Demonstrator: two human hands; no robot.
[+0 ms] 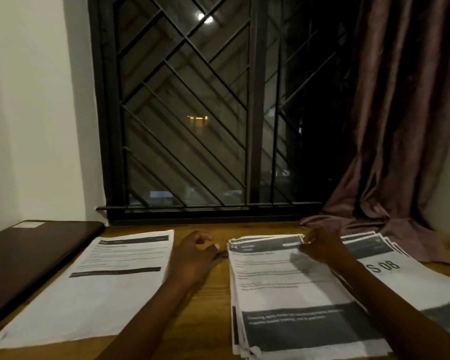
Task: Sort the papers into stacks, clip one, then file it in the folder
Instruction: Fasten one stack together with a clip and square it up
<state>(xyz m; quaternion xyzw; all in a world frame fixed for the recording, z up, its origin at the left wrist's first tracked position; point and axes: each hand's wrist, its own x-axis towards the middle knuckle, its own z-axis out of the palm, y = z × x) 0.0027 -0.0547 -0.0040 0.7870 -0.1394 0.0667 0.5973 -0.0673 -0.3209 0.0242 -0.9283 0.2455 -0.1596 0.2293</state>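
Observation:
Three stacks of printed papers lie on the wooden table (pixel 208 302). The left stack (pixel 94 289) is neat. The middle stack (pixel 291 294) is thick with uneven edges. The right stack (pixel 411 276) is fanned and shows "S 08". My right hand (pixel 321 246) pinches the far right corner of the middle stack's top sheets. Between the left and middle stacks, my left hand (pixel 192 258) hovers low with relaxed fingers beside a small dark clip (pixel 220 255), which it partly hides. A dark folder (pixel 29 258) lies shut at the far left.
A barred window (pixel 205 113) stands right behind the table. A brown curtain (pixel 390 152) hangs at the right and spills onto the table's back right corner. A white wall rises at the left.

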